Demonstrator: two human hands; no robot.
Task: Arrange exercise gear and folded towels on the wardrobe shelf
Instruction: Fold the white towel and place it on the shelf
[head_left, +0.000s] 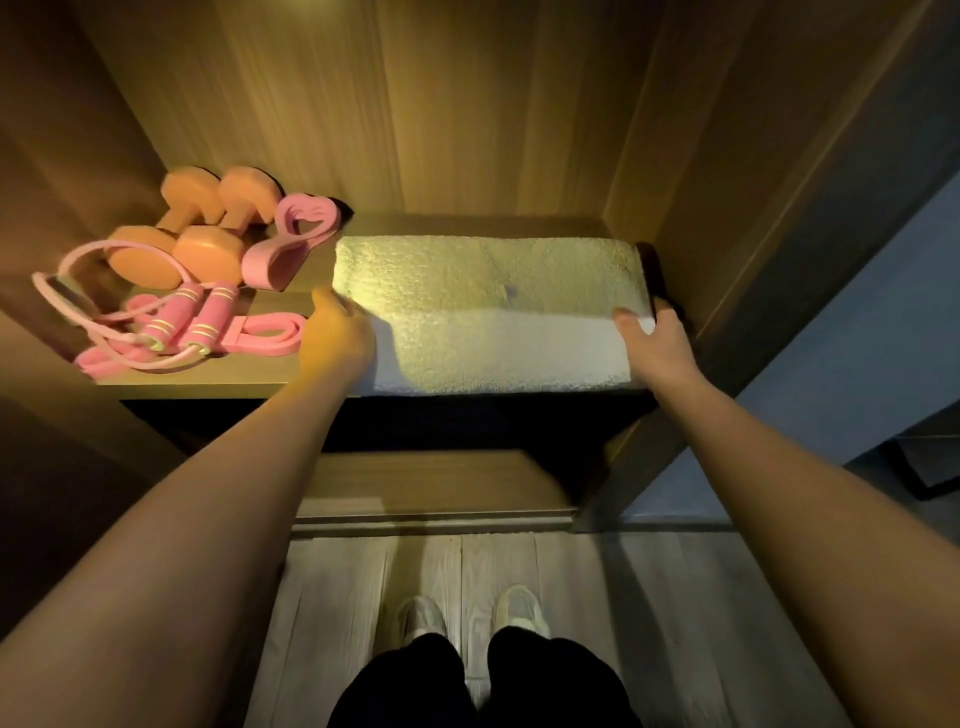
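Left hand (337, 335) and right hand (657, 345) flank the folded towel (488, 312), fingers (627, 321) grasping its opposite ends.

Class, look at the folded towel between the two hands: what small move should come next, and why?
Probably slide the folded towel deeper onto the shelf: its front edge lies at the shelf's lip, and the left hand and right hand hold its ends.
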